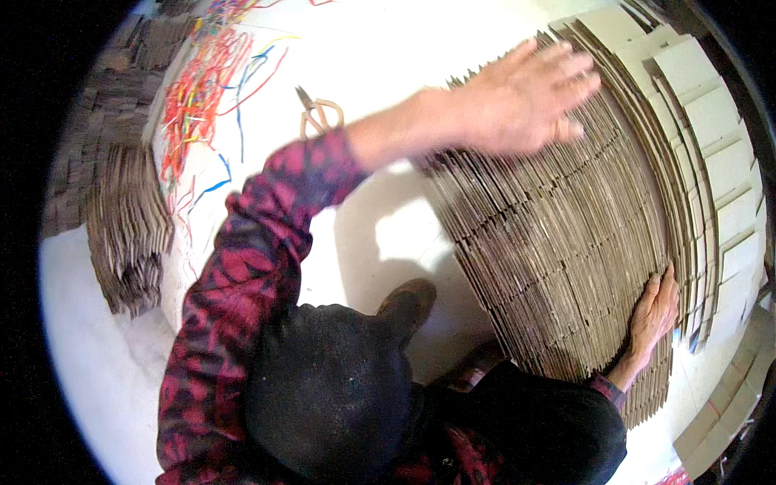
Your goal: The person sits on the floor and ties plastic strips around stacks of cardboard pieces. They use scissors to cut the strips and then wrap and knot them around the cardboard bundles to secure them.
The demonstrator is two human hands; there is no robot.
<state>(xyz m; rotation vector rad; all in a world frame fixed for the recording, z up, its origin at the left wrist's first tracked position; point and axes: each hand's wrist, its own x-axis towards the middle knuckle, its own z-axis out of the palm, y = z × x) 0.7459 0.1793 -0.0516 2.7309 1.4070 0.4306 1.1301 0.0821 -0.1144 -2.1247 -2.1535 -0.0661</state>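
The big pile of brown cardboard pieces (558, 250) stands on the floor before the person, in long, close rows — the arranging looks well advanced, though the upper-left edges are ragged and probably want evening. No strip shows around it. At far left, a smaller cardboard stack (129, 230) sits beside a tangled heap of coloured strips (206, 89). The hands are well apart: the left hand (529, 93), blurred and spread, is over the pile's upper end — contact unclear; the right hand (656, 307) lies along its right edge, grip hidden. Scissors (310, 107) lie unheld.
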